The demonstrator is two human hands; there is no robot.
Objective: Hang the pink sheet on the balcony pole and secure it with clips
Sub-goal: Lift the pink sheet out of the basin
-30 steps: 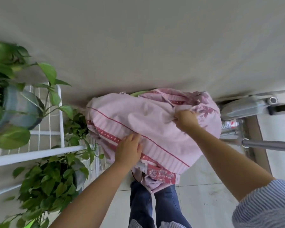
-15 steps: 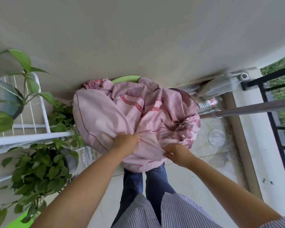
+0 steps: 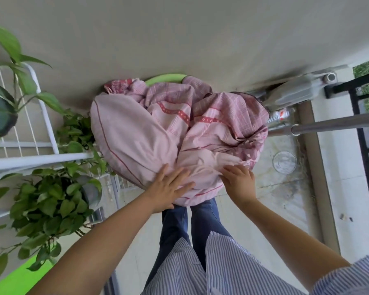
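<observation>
The pink sheet (image 3: 158,128) lies bunched in a big heap over a green basin, whose rim (image 3: 164,78) shows at the back by the wall. My left hand (image 3: 168,188) rests flat on the heap's near edge, fingers spread. My right hand (image 3: 239,182) is at the near right edge, with its fingers pinching a fold of the cloth. The metal balcony pole (image 3: 332,125) runs from the heap's right side out to the right. No clips are visible.
A white wire rack (image 3: 41,159) with leafy potted plants (image 3: 49,201) stands at the left. A black balcony railing (image 3: 364,133) lines the right edge. A clear glass lid (image 3: 284,162), a bottle and a grey container (image 3: 294,92) sit on the floor by the ledge.
The view has swung right, bringing the railing into sight. Both hands dropped from the top of the heap to its near edge. My left hand has flattened out.
</observation>
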